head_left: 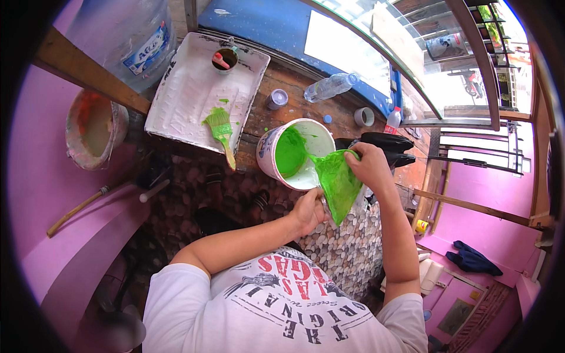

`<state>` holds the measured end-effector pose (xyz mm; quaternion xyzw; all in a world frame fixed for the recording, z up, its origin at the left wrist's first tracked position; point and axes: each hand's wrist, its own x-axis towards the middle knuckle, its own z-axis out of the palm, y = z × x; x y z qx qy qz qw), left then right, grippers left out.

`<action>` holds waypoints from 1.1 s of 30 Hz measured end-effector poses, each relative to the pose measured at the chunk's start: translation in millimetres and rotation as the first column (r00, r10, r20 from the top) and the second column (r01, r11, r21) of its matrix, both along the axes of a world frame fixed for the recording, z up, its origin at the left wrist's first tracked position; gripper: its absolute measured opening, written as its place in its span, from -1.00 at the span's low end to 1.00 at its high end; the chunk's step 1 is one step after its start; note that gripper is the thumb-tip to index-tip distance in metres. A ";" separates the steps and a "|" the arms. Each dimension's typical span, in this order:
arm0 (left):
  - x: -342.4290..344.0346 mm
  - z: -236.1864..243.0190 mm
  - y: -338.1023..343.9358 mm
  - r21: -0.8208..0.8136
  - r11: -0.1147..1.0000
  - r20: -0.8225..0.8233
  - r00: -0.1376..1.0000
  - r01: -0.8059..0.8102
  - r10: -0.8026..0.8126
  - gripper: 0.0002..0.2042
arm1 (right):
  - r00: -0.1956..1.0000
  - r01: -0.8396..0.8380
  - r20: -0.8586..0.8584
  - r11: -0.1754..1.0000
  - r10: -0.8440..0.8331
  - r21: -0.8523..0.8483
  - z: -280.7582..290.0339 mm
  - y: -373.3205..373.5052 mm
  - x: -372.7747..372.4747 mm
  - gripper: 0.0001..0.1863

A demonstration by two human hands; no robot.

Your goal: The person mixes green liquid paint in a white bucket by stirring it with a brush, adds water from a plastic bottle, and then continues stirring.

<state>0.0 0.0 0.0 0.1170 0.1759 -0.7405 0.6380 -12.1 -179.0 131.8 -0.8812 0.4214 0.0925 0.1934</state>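
Observation:
My right hand grips the upper edge of a clear plastic bag coated inside with green paint. My left hand is closed on the bag's lower left side, just below the bucket rim; its fingertips are partly hidden. The bag is tilted, and its mouth lies over the right side of a white plastic bucket. Green paint covers the bucket's bottom and streaks its inner wall. Left of the bucket, a paintbrush with green bristles lies across the edge of a white paint tray.
A tin can stands in the tray. On the wooden table are a clear plastic bottle, a small jar, a tape roll and a black plastic bag. A paint-stained bucket stands at left. A glass-panelled frame rises behind.

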 end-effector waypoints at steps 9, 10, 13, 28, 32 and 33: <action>18.3 16.0 8.9 -0.101 0.993 0.070 0.997 0.053 -0.046 -0.52 | 0.998 -0.056 0.002 0.998 0.056 -0.020 -19.4 -13.4 10.9 -0.68; 18.3 19.5 9.1 -0.082 0.995 0.063 0.996 0.063 -0.058 -0.52 | 0.998 -0.058 -0.001 0.998 0.058 -0.017 -21.7 -14.8 10.4 -0.68; 19.8 27.5 10.2 -0.035 0.996 0.055 0.996 0.078 -0.076 -0.54 | 0.999 -0.035 -0.024 0.999 0.036 0.024 -22.8 -19.0 12.9 -0.67; 24.1 41.8 13.8 0.078 0.995 0.146 0.987 0.056 -0.067 -0.65 | 0.987 -0.050 0.157 0.988 0.027 0.145 -6.6 0.9 -7.5 -0.56; 28.2 44.9 11.4 0.039 0.999 0.029 1.000 0.005 -0.006 -0.66 | 0.968 -0.012 0.252 0.996 -0.011 0.092 -2.2 23.2 -11.8 -0.64; 28.1 43.9 10.3 0.035 0.999 0.028 1.000 -0.015 0.014 -0.67 | 0.969 -0.016 0.248 0.997 -0.005 0.081 -1.3 28.0 -12.2 -0.66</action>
